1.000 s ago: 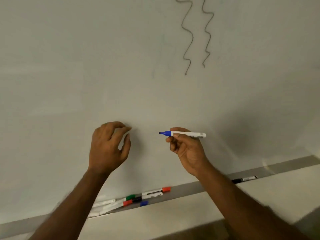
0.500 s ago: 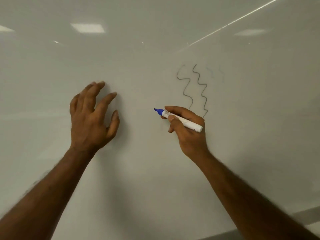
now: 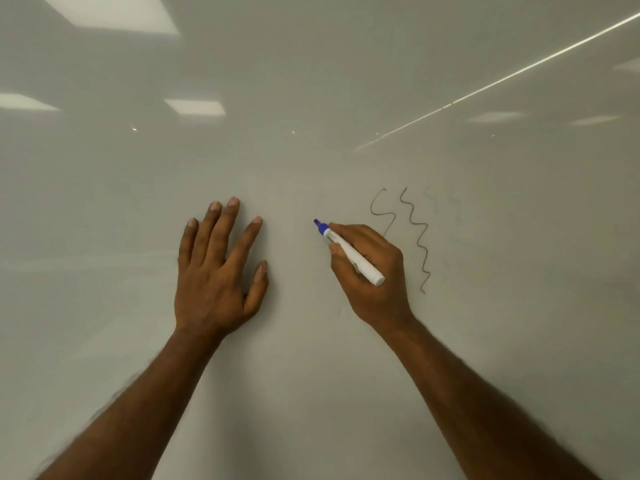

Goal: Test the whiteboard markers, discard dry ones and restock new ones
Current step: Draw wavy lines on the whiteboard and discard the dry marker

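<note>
Gripping the uncapped blue marker, tip toward eleven o'clock, the right hand hovers at the whiteboard; the left hand lies flat, fingers spread, at nine o'clock. Two dark squiggles at three o'clock suggest tests done; blue's stroke, discarding and restocking look pending.

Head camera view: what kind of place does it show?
Probably a classroom or office: a whiteboard with dark squiggles, ceiling light panels reflected in it, and a blue whiteboard marker in the right hand.
</note>
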